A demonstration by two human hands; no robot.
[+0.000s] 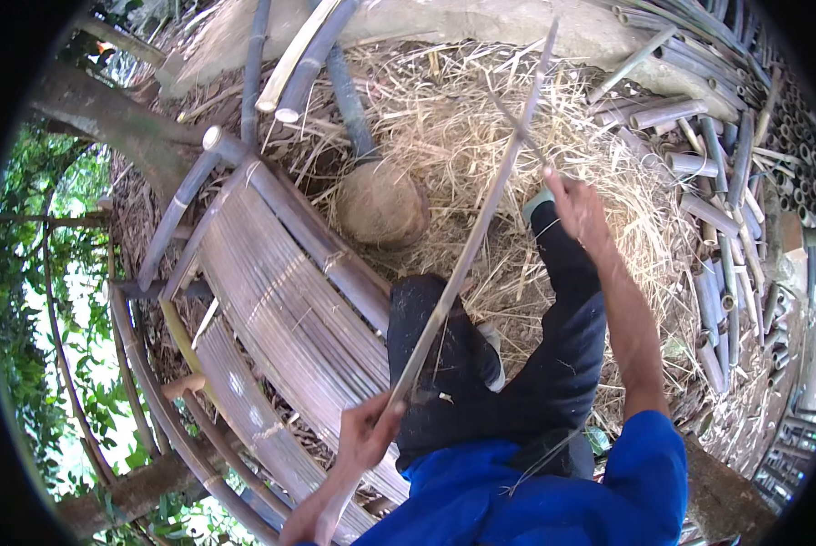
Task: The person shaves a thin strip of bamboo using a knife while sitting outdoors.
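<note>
A long bamboo strip (471, 252) slants from beside my left thigh up to the far side, across the straw-strewn ground. My left hand (367, 432) is closed round its near end. My right hand (579, 209), above my right shin, is closed on the handle of a knife (532, 147). Its narrow dark blade crosses the strip well up its length; whether the edge is cutting in, I cannot tell. The handle is mostly hidden in my fingers. I sit with my knees bent and apart, the strip passing over my left leg.
To my left is a slatted bamboo bench (280, 282). A round wooden block (382, 205) stands ahead of it, near leaning bamboo poles (312, 64). Pale shavings (462, 136) cover the ground. Cut bamboo pieces (699, 164) lie piled on the right.
</note>
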